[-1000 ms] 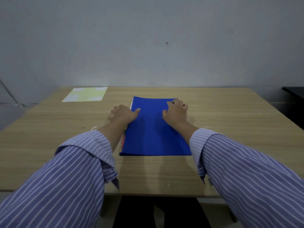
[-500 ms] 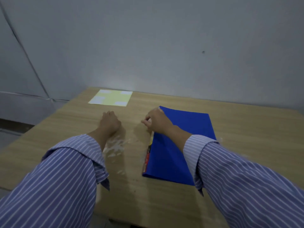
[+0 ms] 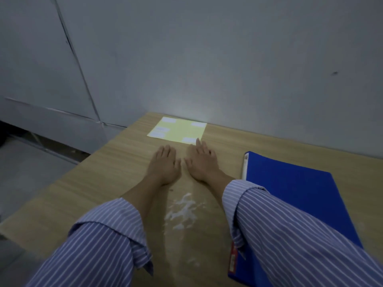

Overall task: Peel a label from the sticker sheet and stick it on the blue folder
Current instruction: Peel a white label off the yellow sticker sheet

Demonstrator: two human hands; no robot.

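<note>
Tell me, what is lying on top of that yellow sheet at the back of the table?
The sticker sheet carries several pale rectangular labels near its corners. The right hand reaches its near edge, its fingertips beside one label. Whether they touch the sheet is unclear.

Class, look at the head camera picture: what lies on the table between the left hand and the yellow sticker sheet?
Only bare wooden table. In the head view, the left hand lies flat just short of the sticker sheet, with nothing between them.
</note>
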